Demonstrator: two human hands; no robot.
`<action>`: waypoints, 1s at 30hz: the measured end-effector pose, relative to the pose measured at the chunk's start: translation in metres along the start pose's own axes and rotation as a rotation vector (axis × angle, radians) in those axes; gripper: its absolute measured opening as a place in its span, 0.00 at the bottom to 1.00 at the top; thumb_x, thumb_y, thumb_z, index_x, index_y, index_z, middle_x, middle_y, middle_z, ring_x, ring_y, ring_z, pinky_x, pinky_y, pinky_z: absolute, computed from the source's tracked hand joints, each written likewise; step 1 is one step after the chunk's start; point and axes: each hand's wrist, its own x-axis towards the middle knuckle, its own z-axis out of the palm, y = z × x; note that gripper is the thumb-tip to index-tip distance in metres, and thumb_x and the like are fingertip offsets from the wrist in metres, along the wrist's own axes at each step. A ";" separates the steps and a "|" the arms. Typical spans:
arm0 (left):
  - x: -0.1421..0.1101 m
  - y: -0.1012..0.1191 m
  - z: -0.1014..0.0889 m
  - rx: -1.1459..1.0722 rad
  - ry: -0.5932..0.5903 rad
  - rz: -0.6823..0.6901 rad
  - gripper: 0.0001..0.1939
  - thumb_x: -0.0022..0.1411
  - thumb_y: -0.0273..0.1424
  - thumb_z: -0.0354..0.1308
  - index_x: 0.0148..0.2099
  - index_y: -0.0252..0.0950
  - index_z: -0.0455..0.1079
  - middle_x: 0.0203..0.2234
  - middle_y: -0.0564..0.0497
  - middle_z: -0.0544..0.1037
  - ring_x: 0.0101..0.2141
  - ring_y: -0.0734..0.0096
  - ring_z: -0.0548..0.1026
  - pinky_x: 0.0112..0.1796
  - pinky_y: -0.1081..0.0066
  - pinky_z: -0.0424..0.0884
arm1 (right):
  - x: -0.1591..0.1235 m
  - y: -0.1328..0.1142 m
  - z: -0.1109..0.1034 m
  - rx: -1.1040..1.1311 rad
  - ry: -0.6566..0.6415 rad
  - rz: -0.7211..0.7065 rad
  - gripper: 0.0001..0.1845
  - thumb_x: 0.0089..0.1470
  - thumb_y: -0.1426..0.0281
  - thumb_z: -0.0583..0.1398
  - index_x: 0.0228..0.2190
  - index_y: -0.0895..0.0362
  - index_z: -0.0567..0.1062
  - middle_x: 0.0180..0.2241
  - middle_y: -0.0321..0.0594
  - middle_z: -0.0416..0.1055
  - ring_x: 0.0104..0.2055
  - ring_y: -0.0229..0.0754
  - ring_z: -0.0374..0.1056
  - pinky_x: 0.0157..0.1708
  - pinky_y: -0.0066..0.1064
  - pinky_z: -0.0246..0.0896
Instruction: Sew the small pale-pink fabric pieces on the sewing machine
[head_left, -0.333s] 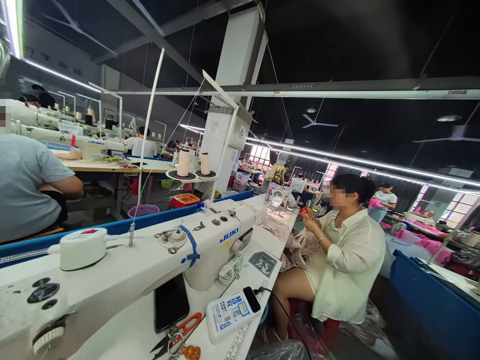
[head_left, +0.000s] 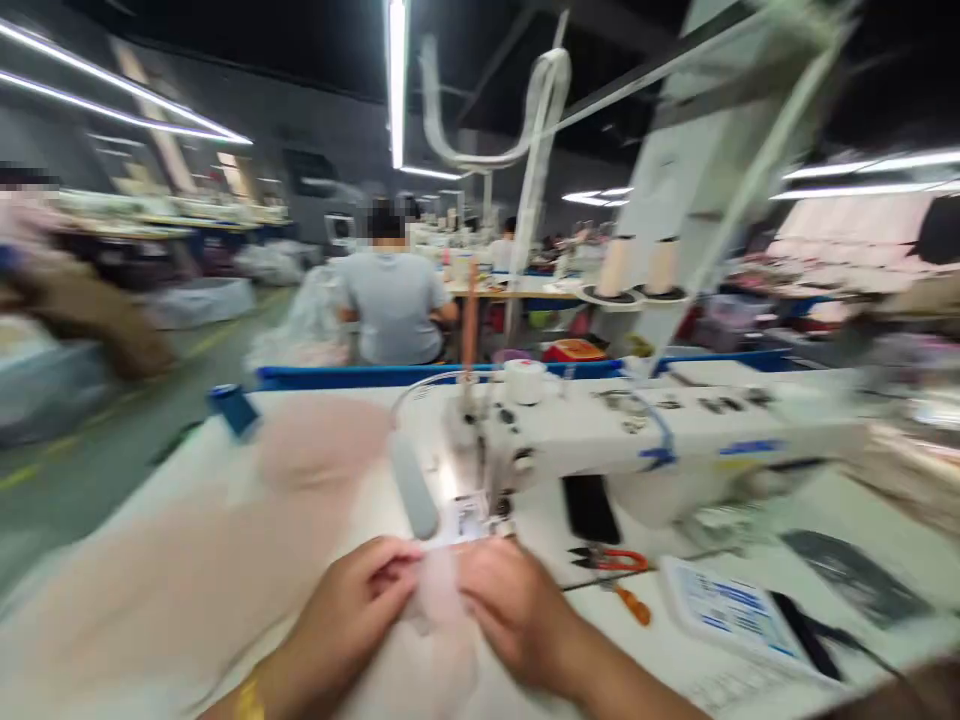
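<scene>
While my left hand [head_left: 360, 600] and right hand [head_left: 510, 610] pinch the pink cloth [head_left: 442, 600] near the needle of the sewing machine [head_left: 637, 430], scissors [head_left: 607, 560] lie right, within reach, and more cloth spreads left.

At lower centre, pink fabric [head_left: 442, 600] is pinched by the left hand [head_left: 360, 610] and right hand [head_left: 517, 610] on the counter [head_left: 675, 660], just below the sewing machine [head_left: 637, 430].
</scene>
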 end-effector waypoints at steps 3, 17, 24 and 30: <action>-0.013 -0.005 -0.002 -0.115 -0.018 -0.082 0.17 0.60 0.41 0.61 0.45 0.36 0.81 0.36 0.45 0.83 0.38 0.57 0.82 0.40 0.65 0.78 | 0.000 0.008 0.014 0.175 0.052 -0.010 0.17 0.72 0.76 0.52 0.51 0.51 0.77 0.46 0.45 0.81 0.48 0.47 0.76 0.48 0.40 0.71; -0.018 -0.003 0.004 -0.294 -0.040 -0.003 0.14 0.58 0.32 0.64 0.46 0.34 0.80 0.37 0.46 0.82 0.37 0.63 0.80 0.38 0.70 0.75 | 0.005 -0.016 0.051 0.513 0.092 0.477 0.19 0.67 0.53 0.58 0.48 0.52 0.77 0.32 0.37 0.75 0.33 0.43 0.72 0.36 0.32 0.70; -0.015 0.005 -0.012 -0.463 -0.115 -0.099 0.20 0.64 0.42 0.64 0.52 0.34 0.77 0.46 0.42 0.81 0.41 0.60 0.80 0.40 0.66 0.77 | 0.001 -0.015 0.043 0.745 0.058 0.614 0.27 0.63 0.42 0.59 0.36 0.53 0.79 0.32 0.40 0.74 0.34 0.45 0.70 0.35 0.33 0.69; -0.009 -0.004 -0.017 -0.118 -0.135 -0.150 0.32 0.54 0.39 0.70 0.60 0.35 0.76 0.51 0.43 0.77 0.46 0.58 0.75 0.46 0.64 0.73 | 0.001 -0.021 0.024 0.863 0.044 0.663 0.30 0.57 0.38 0.63 0.32 0.53 0.79 0.28 0.36 0.68 0.29 0.42 0.65 0.34 0.32 0.68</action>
